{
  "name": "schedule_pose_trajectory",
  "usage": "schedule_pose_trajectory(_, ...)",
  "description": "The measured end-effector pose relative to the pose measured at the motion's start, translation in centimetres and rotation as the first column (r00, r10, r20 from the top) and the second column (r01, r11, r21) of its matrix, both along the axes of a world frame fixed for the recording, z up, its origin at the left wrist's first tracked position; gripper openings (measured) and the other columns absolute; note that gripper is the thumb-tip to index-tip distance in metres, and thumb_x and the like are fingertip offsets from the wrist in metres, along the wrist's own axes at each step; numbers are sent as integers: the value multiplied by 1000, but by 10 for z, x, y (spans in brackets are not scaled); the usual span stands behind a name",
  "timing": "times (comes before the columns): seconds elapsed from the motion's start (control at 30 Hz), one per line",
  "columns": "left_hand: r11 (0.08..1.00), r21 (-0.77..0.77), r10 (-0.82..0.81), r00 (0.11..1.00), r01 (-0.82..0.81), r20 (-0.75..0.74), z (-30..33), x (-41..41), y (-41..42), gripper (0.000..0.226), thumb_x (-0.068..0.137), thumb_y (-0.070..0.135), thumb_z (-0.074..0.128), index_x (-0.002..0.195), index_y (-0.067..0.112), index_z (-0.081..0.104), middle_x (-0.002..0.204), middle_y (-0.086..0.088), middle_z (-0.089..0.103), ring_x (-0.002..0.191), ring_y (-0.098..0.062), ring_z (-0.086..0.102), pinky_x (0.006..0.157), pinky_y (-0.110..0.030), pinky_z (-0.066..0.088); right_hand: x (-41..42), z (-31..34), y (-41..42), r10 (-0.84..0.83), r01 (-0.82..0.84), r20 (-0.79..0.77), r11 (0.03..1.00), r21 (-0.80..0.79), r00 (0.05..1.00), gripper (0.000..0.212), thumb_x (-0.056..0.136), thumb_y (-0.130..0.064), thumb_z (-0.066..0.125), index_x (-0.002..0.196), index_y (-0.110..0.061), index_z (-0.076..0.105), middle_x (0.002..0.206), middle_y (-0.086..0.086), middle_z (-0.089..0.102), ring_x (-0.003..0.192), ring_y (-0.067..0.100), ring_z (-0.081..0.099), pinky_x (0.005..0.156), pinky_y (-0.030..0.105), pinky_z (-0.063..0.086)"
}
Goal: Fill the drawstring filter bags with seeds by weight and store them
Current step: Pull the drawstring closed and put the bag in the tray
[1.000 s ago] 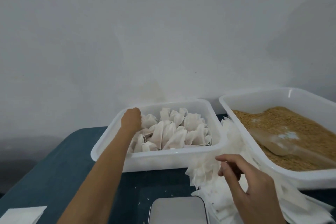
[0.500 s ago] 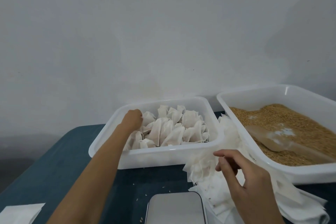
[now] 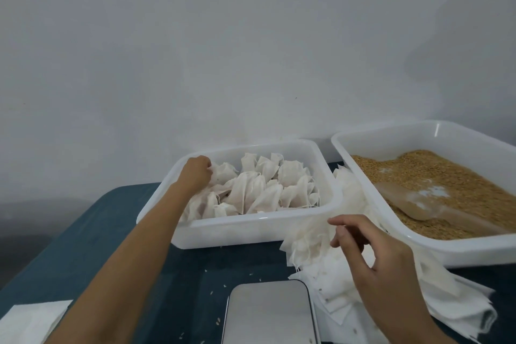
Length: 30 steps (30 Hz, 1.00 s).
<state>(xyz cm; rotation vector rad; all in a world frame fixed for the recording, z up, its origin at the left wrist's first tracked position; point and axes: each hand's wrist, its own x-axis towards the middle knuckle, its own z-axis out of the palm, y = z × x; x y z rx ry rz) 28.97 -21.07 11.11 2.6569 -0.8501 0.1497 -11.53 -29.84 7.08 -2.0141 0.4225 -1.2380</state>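
Barely shifted, left hand presses filled bags in tub.

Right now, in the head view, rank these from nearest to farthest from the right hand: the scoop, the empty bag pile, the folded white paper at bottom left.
From the right hand:
1. Empty bag pile, directly under its fingers.
2. Scoop, lying in the seed tray to the right.
3. Folded white paper, at the table's far left corner.

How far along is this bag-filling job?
Done: a batch of filled bags sits in the left tub. In hand: the left hand is among them, placing or arranging one; the right hand hovers over the empty bags. Left: that pile, plus plenty of seeds with the scoop.
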Motion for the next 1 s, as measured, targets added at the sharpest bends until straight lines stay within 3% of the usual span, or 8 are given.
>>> schedule_pose_trajectory(0.03, 999, -32, 5, 1000, -5, 5, 5, -3, 3, 10, 101, 8, 55, 94, 6, 61, 97, -12, 62, 89, -29, 57, 76, -35, 45, -1, 1, 0, 12, -12, 3, 1000, 13, 1000, 15, 96, -32, 53, 100, -36, 67, 81, -19, 69, 79, 1, 67, 69, 6, 44)
schedule_pose_trajectory(0.13, 994, -107, -14, 997, 22, 74, 19, -21, 8, 32, 103, 20, 63, 128, -1, 59, 118, -20, 67, 112, -37, 62, 94, -43, 49, -4, 3, -1, 23, -23, 9, 999, 35, 1000, 16, 97, -33, 52, 102, -38, 67, 82, -19, 70, 82, 2, 67, 68, 6, 44)
schedule_pose_trajectory(0.3, 848, -395, -222, 914, 353, 340, 32, -128, 13, 10, 101, 21, 66, 108, 13, 65, 85, 5, 62, 74, -9, 56, 73, -26, 51, -8, 7, -9, 6, -11, 66, 997, 80, 998, 14, 99, -32, 54, 103, -35, 67, 83, -15, 70, 82, 10, 68, 65, 12, 47)
schedule_pose_trajectory(0.4, 755, -328, -486, 821, 568, 301, 15, -206, 29, 7, 97, 18, 72, 94, 20, 66, 73, 17, 54, 66, -6, 52, 63, -14, 42, -10, 9, -13, 1, -11, 92, 993, 114, 996, 14, 101, -26, 55, 104, -31, 68, 83, -12, 70, 80, 12, 67, 66, 19, 51)
schedule_pose_trajectory(0.5, 717, -159, -667, 734, 679, 128, -10, -257, 34, 9, 97, 20, 72, 89, 20, 70, 78, 16, 57, 72, -7, 53, 68, -18, 46, -11, 9, -17, -15, 0, 115, 992, 129, 993, 15, 103, -21, 55, 104, -25, 69, 80, -11, 69, 77, 12, 66, 67, 23, 52)
schedule_pose_trajectory(0.57, 695, -34, -716, 696, 718, 59, -25, -278, 26, 9, 98, 23, 70, 95, 15, 73, 87, 9, 60, 78, -10, 52, 73, -33, 49, -11, 9, -18, -26, 10, 127, 992, 129, 992, 15, 103, -20, 54, 104, -23, 69, 79, -11, 69, 73, 11, 64, 65, 24, 51)
schedule_pose_trajectory(0.77, 707, 289, -690, 719, 645, 82, -47, -312, -12, 32, 97, 38, 68, 113, 10, 65, 109, -6, 60, 105, -26, 55, 80, -42, 50, -9, 4, -22, -42, 25, 132, 992, 127, 990, 15, 103, -20, 53, 104, -22, 68, 76, -10, 68, 67, 11, 60, 63, 31, 49)
schedule_pose_trajectory(1.0, 773, 70, -630, 776, 630, -21, -46, -304, -11, 20, 96, 24, 72, 108, 9, 68, 102, -7, 69, 95, -25, 61, 84, -41, 50, -7, 2, -22, -43, 28, 130, 993, 114, 991, 16, 102, -21, 53, 104, -21, 69, 75, -10, 68, 68, 9, 61, 61, 32, 50)
